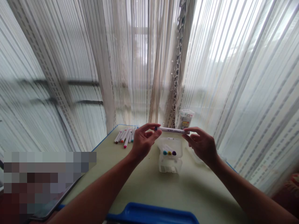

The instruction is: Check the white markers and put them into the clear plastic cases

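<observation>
A white marker [171,130] is held level above the table, one end pinched in my left hand [143,140], the other end pinched in my right hand [202,143]. Right below it stands a clear plastic marker box [170,166] with three markers upright inside, showing blue, yellow and purple caps [169,152]. Several more white markers [125,136] lie in a loose row at the far left of the pale green table [149,189].
A clear container with a yellow label [186,119] stands at the back by the sheer striped curtains [233,77]. A clear lid [195,155] lies right of the box. A blue tray edge [151,214] is at the near side. A blurred patch covers the lower left.
</observation>
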